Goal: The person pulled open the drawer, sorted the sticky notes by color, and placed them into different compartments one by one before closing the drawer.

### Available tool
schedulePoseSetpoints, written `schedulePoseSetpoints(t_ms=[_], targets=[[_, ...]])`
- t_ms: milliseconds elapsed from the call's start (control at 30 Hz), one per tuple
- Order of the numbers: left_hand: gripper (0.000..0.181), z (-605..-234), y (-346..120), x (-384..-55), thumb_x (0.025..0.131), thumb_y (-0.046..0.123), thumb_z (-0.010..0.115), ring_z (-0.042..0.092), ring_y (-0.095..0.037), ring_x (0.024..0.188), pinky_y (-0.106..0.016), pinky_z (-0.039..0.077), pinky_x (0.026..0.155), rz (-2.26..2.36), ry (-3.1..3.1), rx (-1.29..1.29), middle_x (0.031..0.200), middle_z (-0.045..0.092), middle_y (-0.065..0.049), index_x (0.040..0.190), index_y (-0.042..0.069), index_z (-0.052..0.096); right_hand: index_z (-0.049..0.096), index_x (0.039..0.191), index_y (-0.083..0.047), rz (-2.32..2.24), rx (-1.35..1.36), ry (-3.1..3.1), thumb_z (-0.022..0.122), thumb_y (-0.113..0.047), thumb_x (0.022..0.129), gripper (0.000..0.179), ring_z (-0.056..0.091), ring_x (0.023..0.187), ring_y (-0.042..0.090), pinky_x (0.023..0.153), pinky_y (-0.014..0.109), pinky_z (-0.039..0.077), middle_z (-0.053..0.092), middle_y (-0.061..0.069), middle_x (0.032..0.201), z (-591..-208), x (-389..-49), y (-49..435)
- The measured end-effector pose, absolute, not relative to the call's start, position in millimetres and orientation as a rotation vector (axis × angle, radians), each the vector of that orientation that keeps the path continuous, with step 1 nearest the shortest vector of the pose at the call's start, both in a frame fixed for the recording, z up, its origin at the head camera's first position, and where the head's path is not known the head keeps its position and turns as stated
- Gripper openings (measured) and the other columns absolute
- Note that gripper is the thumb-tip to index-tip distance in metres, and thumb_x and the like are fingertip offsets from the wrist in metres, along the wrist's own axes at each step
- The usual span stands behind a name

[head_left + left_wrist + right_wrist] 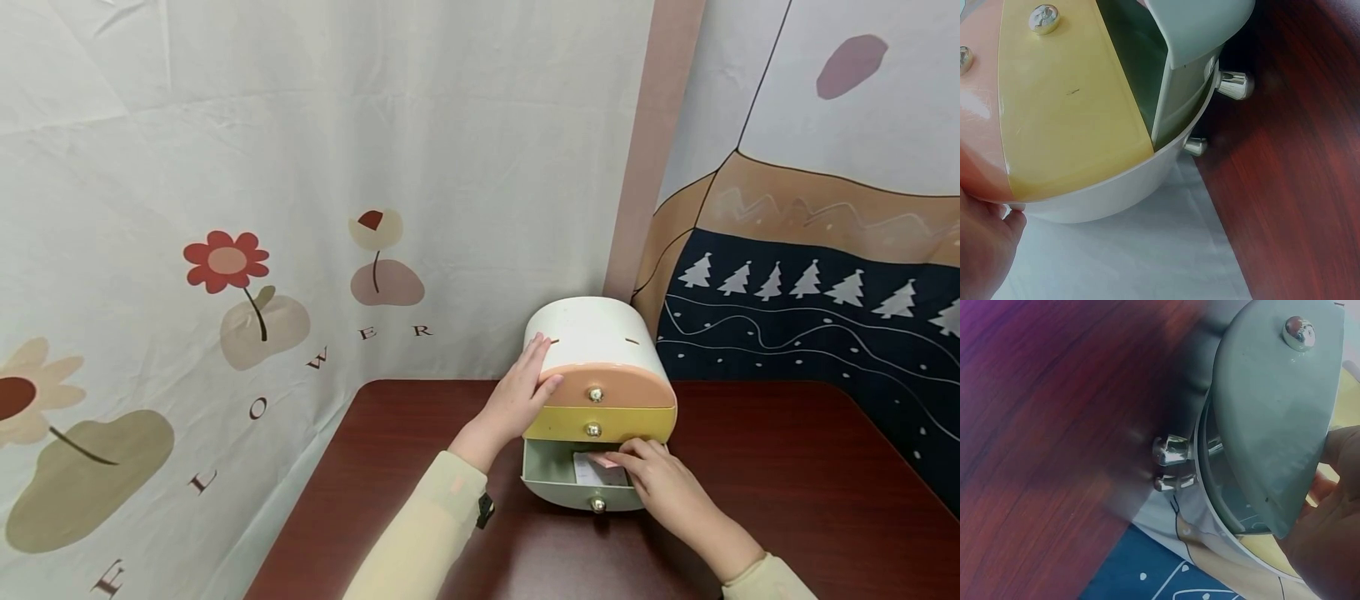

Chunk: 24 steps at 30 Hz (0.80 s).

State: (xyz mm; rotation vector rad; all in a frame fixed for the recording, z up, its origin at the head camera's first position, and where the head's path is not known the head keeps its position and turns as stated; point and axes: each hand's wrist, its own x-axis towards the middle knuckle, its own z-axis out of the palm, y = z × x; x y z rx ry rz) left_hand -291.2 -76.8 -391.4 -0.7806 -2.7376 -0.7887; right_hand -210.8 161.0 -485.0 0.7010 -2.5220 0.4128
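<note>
A small cabinet with a rounded white shell [592, 325] has an orange top drawer [564, 388], a yellow middle drawer [555, 423] and a green bottom drawer [551, 493], which is pulled out. My left hand [517, 398] rests against the shell's left side, its fingers extended near the orange drawer. Over the right part of the green drawer, my right hand [663, 485] pinches a small flat pink piece [603, 460], perhaps paper or card. Beneath it a white slip of paper [588, 475] lies inside the drawer. In the right wrist view, the drawer front hides the fingertips.
The cabinet stands near the back of a dark red wooden table [780, 467]. Small shiny feet [1171, 450] hold it up. Behind hang a pale flower-print curtain [465, 167] and a dark tree-print cloth [795, 325]. A black strap or band [485, 510] shows at the left sleeve.
</note>
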Motion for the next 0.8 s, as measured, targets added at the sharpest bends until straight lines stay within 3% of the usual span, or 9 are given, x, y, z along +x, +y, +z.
schedulePoseSetpoints(t_ms=[600, 800], targets=[[0.066, -392.0, -77.2, -293.4, 0.099, 0.052, 0.034, 0.015, -0.015, 0.146, -0.041, 0.026, 0.114, -0.803, -2.746, -0.783, 0.160, 0.009, 0.000, 0.153, 0.017, 0.016, 0.072, 0.099, -0.017, 0.452, 0.691, -2.461, 0.071, -0.006, 0.080, 0.022, 0.054, 0.088, 0.010, 0.069, 0.034, 0.048, 0.059, -0.009, 0.095, -485.6, -207.0, 162.7], [0.067, -392.0, -77.1, -292.9, 0.099, 0.052, 0.033, 0.015, -0.015, 0.146, -0.041, 0.026, 0.114, -0.801, -2.744, -0.785, 0.160, 0.009, 0.000, 0.153, 0.017, 0.015, 0.071, 0.103, -0.021, 0.457, 0.666, -2.467, 0.075, -0.019, 0.079, 0.024, 0.053, 0.089, 0.007, 0.071, 0.035, 0.049, 0.058, -0.013, 0.095, -486.9, -201.7, 168.1]])
